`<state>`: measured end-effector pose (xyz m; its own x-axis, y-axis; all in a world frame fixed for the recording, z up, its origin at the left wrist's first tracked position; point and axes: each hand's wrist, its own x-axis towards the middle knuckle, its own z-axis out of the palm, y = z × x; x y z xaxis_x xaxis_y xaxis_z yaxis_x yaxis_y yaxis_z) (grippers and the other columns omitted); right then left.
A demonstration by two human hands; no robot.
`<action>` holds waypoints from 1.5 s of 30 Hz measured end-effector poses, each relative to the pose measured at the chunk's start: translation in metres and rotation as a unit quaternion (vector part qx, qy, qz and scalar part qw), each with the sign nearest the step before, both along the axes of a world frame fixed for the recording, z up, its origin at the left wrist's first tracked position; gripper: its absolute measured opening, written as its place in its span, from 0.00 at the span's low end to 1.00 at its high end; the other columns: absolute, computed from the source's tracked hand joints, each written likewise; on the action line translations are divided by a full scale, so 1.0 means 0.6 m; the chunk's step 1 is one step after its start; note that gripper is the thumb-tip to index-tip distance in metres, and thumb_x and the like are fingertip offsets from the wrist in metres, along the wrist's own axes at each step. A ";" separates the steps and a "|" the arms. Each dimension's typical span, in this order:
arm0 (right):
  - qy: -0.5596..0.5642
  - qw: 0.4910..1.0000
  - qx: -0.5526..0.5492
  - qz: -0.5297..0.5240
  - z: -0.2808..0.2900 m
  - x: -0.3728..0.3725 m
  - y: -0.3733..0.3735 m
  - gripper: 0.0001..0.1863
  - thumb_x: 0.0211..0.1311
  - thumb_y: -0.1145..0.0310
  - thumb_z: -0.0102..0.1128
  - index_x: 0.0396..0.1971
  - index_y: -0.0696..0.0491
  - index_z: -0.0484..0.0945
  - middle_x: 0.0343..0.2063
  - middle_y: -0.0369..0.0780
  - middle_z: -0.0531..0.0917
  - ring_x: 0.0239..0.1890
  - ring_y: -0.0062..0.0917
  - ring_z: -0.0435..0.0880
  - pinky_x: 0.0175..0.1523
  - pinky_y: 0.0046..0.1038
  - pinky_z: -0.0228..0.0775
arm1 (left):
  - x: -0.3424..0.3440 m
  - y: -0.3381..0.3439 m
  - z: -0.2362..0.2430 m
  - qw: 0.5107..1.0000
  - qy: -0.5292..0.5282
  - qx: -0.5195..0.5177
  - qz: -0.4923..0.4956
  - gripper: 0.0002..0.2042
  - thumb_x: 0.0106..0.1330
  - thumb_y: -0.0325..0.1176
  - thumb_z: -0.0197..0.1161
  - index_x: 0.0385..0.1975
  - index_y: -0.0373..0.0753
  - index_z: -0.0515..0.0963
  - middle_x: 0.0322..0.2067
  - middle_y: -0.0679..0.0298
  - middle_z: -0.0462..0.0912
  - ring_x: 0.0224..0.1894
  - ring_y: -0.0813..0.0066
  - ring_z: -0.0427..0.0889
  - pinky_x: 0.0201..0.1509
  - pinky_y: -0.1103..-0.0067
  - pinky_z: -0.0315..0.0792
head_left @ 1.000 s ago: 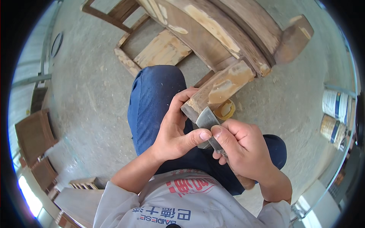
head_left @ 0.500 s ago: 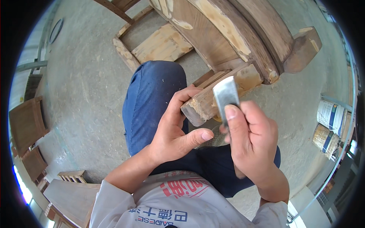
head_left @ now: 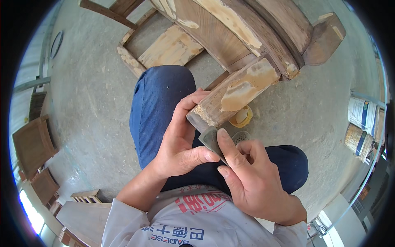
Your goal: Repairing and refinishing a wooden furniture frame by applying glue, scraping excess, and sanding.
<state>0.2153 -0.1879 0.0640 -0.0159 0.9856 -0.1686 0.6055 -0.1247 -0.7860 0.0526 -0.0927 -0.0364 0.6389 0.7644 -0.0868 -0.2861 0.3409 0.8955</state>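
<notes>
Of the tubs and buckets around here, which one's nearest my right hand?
The yellow tub, showing beside the wooden beam; the white bucket and the stained bucket, both blue-banded, are far off to your right.

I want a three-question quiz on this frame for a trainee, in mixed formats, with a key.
1. Which of the person's hands grips the grey blade?
2. True or false: the white bucket is to the person's right.
3. Which of these is the left hand touching? A) a yellow container; B) the wooden beam; C) a black hoop.

Key: 1. The right hand. 2. True. 3. B.
</notes>
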 end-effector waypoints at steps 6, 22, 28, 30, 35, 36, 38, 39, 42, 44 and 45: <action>0.070 0.997 -0.019 -0.027 0.003 0.002 -0.011 0.26 0.65 0.79 0.62 0.64 0.64 0.75 0.33 0.42 0.80 0.25 0.22 0.69 0.31 0.22 0.66 | 0.001 0.001 0.000 1.000 -0.007 -0.021 -0.010 0.50 0.51 0.43 0.85 0.71 0.32 0.60 0.69 0.50 0.63 0.76 0.55 0.56 0.82 0.61 0.40; -0.109 0.978 -0.177 -0.005 0.051 0.083 0.071 0.13 0.71 0.70 0.61 0.25 0.58 0.74 0.15 0.40 0.76 0.17 0.26 0.66 0.26 0.31 0.60 | 0.039 -0.021 0.012 0.998 0.009 -0.012 0.068 0.46 0.51 0.34 0.86 0.66 0.35 0.61 0.62 0.55 0.67 0.63 0.62 0.72 0.72 0.66 0.65; -0.278 0.954 -0.109 0.039 0.067 0.064 0.083 0.15 0.67 0.70 0.65 0.21 0.57 0.73 0.12 0.42 0.72 0.13 0.32 0.61 0.23 0.34 0.57 | 0.045 -0.023 0.001 0.994 0.011 0.031 0.102 0.47 0.48 0.33 0.88 0.65 0.36 0.60 0.60 0.56 0.67 0.62 0.63 0.73 0.69 0.67 0.69; -0.298 0.949 -0.099 0.038 0.066 0.061 0.080 0.16 0.66 0.70 0.66 0.20 0.57 0.73 0.12 0.42 0.71 0.12 0.34 0.60 0.22 0.35 0.57 | 0.044 -0.022 -0.006 0.991 0.008 0.088 0.098 0.48 0.48 0.35 0.88 0.65 0.36 0.60 0.60 0.56 0.67 0.63 0.62 0.73 0.69 0.67 0.68; -0.327 0.939 -0.100 0.038 0.066 0.056 0.076 0.16 0.67 0.68 0.66 0.20 0.56 0.74 0.11 0.42 0.72 0.11 0.35 0.61 0.22 0.36 0.57 | 0.044 -0.027 -0.011 0.988 0.043 0.099 0.109 0.49 0.47 0.38 0.89 0.65 0.36 0.60 0.60 0.56 0.66 0.63 0.62 0.72 0.68 0.67 0.68; -0.328 0.939 -0.101 0.037 0.066 0.055 0.077 0.16 0.67 0.68 0.66 0.20 0.56 0.74 0.11 0.42 0.72 0.11 0.35 0.61 0.22 0.36 0.57 | 0.045 -0.027 -0.011 0.988 0.042 0.098 0.108 0.49 0.47 0.38 0.89 0.65 0.36 0.60 0.60 0.56 0.66 0.63 0.62 0.72 0.68 0.67 0.68; -0.337 0.934 -0.108 0.042 0.070 0.054 0.084 0.17 0.67 0.68 0.66 0.20 0.56 0.73 0.11 0.42 0.72 0.11 0.36 0.62 0.22 0.37 0.57 | 0.046 -0.027 -0.011 0.987 0.049 0.101 0.112 0.49 0.46 0.39 0.89 0.64 0.36 0.60 0.59 0.56 0.67 0.63 0.61 0.71 0.69 0.67 0.67; -0.341 0.932 -0.112 0.044 0.072 0.054 0.086 0.17 0.67 0.68 0.66 0.19 0.56 0.73 0.11 0.42 0.72 0.11 0.36 0.62 0.22 0.37 0.57 | 0.047 -0.027 -0.010 0.987 0.053 0.103 0.115 0.49 0.46 0.39 0.89 0.64 0.36 0.60 0.59 0.57 0.67 0.64 0.61 0.71 0.69 0.67 0.67; -0.343 0.931 -0.115 0.049 0.072 0.054 0.090 0.17 0.67 0.68 0.66 0.19 0.56 0.73 0.11 0.43 0.72 0.11 0.37 0.63 0.22 0.37 0.57 | 0.047 -0.029 -0.012 0.985 0.063 0.103 0.122 0.49 0.45 0.40 0.89 0.64 0.36 0.60 0.59 0.57 0.68 0.64 0.60 0.70 0.70 0.67 0.66; -0.337 0.933 -0.113 0.051 0.072 0.056 0.091 0.17 0.67 0.68 0.66 0.19 0.55 0.74 0.11 0.43 0.72 0.11 0.37 0.63 0.22 0.37 0.57 | 0.047 -0.032 -0.013 0.984 0.075 0.101 0.127 0.49 0.45 0.41 0.90 0.63 0.36 0.61 0.58 0.57 0.69 0.65 0.59 0.70 0.70 0.66 0.65; -0.334 0.934 -0.112 0.052 0.072 0.057 0.092 0.17 0.67 0.67 0.66 0.20 0.55 0.74 0.11 0.43 0.72 0.11 0.37 0.63 0.22 0.37 0.57 | 0.047 -0.033 -0.013 0.983 0.081 0.100 0.130 0.49 0.44 0.41 0.90 0.63 0.36 0.61 0.58 0.57 0.69 0.65 0.58 0.69 0.71 0.66 0.64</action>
<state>0.2498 -0.1328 0.1072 0.0729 0.9230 -0.3778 0.9696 -0.1543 -0.1899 0.0811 -0.1122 -0.0444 0.4107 0.9117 -0.0022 -0.1880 0.0870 0.9783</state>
